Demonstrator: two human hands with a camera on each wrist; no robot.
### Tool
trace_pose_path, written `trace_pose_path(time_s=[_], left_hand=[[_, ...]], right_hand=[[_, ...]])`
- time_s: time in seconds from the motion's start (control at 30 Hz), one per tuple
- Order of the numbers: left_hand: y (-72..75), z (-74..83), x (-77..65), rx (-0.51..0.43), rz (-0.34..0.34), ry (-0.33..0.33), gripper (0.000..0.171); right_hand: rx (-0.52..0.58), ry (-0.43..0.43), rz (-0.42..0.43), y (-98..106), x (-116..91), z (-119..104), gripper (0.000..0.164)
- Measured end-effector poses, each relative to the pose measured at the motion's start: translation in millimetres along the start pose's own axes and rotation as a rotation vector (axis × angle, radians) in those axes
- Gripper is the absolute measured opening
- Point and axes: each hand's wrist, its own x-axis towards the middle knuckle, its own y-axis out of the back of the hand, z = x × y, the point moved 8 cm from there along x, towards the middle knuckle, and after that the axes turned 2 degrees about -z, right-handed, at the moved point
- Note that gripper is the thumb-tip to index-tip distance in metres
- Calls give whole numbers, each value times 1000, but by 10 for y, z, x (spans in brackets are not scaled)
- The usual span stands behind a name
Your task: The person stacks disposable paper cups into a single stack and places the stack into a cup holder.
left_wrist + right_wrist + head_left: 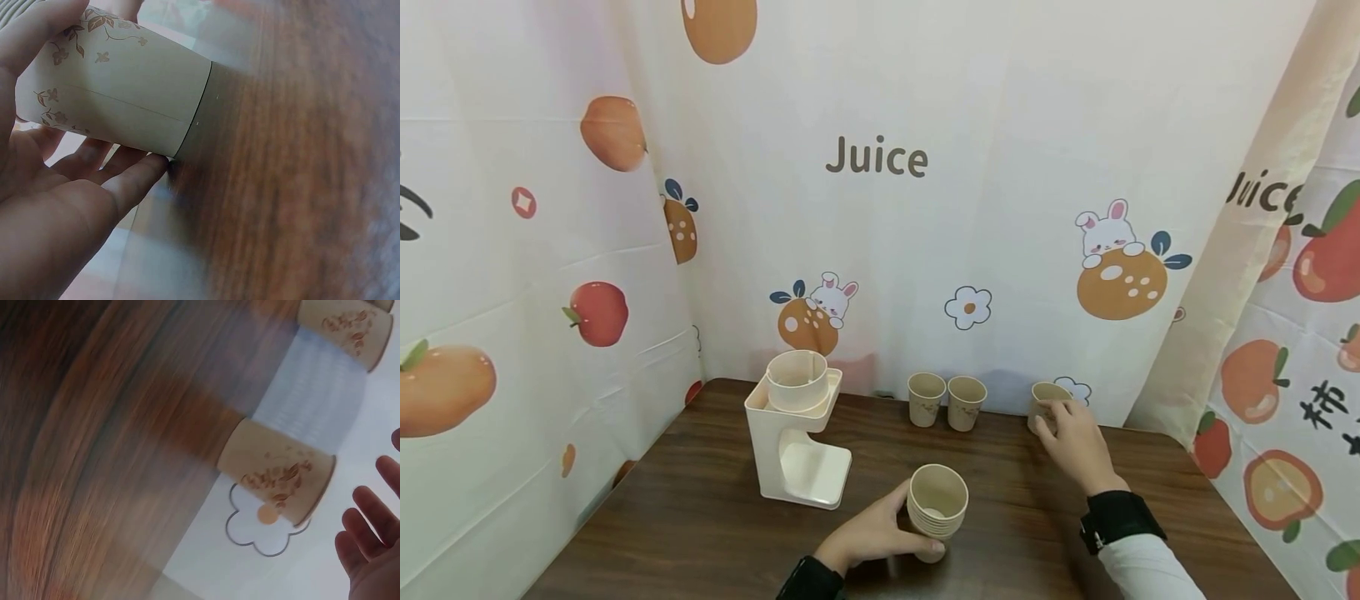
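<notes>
In the head view my left hand (880, 532) grips a stack of beige paper cups (937, 508) at the front middle of the table. The left wrist view shows its fingers and thumb around the bottom cup (125, 81), which has a brown leaf print and its base at the tabletop. A single paper cup (1037, 408) stands upright at the back right, by the curtain. My right hand (1078, 446) is just in front of it, overlapping it in the head view. In the right wrist view the fingers (375, 509) are extended, apart from that cup (275, 469).
Two more paper cups, a left one (927, 407) and a right one (964, 408), stand side by side at the back. A cream drip stand (771, 454) with a round funnel-like cup (797, 383) on top is at the left. A fruit-print curtain (887, 233) borders the brown table (700, 517).
</notes>
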Motion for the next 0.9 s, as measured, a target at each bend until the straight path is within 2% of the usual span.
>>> trace_pose_path(time_s=[0.07, 0.2, 0.4, 0.6, 0.9], left_hand=[[1, 3, 2, 0, 0, -1, 81], [4, -4, 3, 6, 5, 8, 82], [5, -16, 10, 7, 10, 12, 82], [-1, -22, 13, 17, 18, 6, 82], [2, -20, 9, 17, 19, 19, 81]], right_hand=[[-12, -10, 13, 0, 12, 58, 27], [-30, -55, -20, -43, 25, 177, 29], [-47, -100, -95, -121, 79, 288, 39], [-31, -169, -207, -225, 152, 383, 44], [-52, -177, -266, -312, 305, 449, 42]])
